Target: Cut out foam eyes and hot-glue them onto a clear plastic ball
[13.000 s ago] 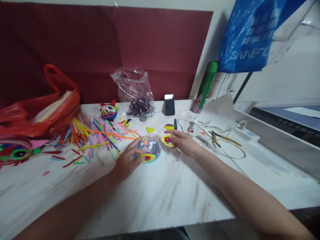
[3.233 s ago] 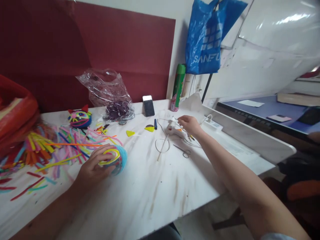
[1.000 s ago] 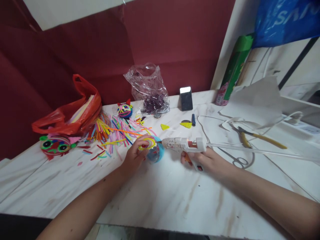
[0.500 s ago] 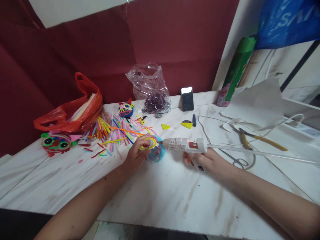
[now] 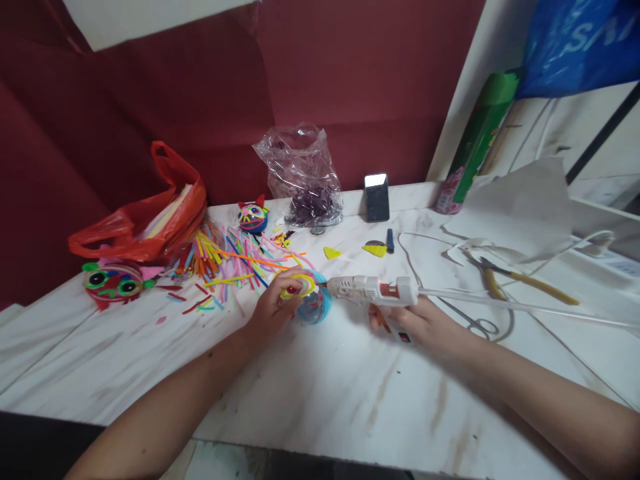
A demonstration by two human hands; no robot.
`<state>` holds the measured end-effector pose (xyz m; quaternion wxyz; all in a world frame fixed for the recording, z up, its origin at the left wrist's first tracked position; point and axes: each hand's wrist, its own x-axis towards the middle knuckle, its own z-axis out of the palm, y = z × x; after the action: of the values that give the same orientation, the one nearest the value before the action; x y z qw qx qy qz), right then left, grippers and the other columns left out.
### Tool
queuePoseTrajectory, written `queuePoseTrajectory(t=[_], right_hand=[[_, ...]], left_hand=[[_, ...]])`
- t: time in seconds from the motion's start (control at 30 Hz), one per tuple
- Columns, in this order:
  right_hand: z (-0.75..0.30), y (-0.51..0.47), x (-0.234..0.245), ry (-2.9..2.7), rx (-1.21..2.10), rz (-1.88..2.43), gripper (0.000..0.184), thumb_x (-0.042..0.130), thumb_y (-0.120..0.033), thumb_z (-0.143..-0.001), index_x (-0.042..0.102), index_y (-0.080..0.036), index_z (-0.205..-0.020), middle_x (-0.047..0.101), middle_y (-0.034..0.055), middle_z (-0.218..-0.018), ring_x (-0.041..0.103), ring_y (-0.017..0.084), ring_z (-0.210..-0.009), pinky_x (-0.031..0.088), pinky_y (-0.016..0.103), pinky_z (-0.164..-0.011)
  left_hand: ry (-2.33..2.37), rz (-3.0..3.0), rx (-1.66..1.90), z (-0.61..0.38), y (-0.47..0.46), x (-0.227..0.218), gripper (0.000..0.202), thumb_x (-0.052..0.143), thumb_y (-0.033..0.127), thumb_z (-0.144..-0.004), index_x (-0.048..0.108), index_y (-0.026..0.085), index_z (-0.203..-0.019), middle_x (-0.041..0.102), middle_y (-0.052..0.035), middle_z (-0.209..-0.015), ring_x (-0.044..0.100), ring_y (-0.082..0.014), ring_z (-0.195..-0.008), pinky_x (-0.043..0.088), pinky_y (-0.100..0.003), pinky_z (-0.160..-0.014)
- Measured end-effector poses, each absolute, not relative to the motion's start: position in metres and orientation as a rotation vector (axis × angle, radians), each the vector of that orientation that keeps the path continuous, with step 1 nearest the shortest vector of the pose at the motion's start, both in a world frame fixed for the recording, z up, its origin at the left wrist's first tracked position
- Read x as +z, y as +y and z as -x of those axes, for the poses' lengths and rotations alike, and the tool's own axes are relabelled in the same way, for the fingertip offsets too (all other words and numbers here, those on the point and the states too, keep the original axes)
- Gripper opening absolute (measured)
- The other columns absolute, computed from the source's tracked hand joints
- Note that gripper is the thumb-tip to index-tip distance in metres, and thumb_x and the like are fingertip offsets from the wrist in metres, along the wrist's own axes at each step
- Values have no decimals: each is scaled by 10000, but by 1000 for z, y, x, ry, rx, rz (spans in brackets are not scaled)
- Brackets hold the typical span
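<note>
My left hand (image 5: 274,303) is closed around one side of a clear round ball (image 5: 314,308), partly covered in coiled blue and yellow strips, and holds it low over the table. In my right hand (image 5: 407,320) is a white glue gun (image 5: 370,289), my fingers wrapped round its handle and trigger. Its nozzle points left and meets the blue-covered edge of the ball, or comes very close; I cannot tell which. A long clear glue stick (image 5: 480,302) sticks out of the gun's back end. Some of the ball is hidden behind my left fingers.
Colourful pipe cleaners (image 5: 230,257) lie behind my left hand, near a red bag (image 5: 145,223) and two decorated animal-face balls (image 5: 116,283) (image 5: 253,217). A phone (image 5: 377,198) leans at the back. Pliers (image 5: 530,280), scissors (image 5: 475,320) and a cord lie right.
Both hands, the ball and the glue gun hold nearly the same place. The whole view has shifted very slightly.
</note>
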<state>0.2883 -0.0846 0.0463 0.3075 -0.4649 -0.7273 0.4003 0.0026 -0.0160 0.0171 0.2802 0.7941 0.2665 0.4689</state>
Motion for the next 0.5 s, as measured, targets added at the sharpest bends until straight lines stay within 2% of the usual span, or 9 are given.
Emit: queuePoseTrajectory(t=[0.1,0.2,0.5], right_hand=[[-288,-87,51,-1942,1031,1240,404,394,-452,-888,629,-166,-726,592,49,-700,492,155,-616,418,283,-589],[-287,-87,52,-1947,1004,1238,395,404,-452,-878,626,-169,-715,601,51,-710,497,159,-627,415,286,-593],[-287,-85,49,-1940,1055,1241,415,358,-454,-898,593,-164,-716,581,57,-726,494,159,-642,425,289,-614]], left_hand=[[704,-2163,1292,-2,-14,18,128,547,305,-900,566,247,-1012,611,-107,-1214,488,-269,-1260,532,-385,-759],[680,-2207,1317,-3,-13,18,133,552,305,-898,566,235,-1011,617,-110,-1197,510,-264,-1234,470,-469,-926],[684,-2193,1285,-2,-15,16,130,543,306,-906,561,231,-1011,615,-107,-1212,526,-252,-1209,438,-470,-953]])
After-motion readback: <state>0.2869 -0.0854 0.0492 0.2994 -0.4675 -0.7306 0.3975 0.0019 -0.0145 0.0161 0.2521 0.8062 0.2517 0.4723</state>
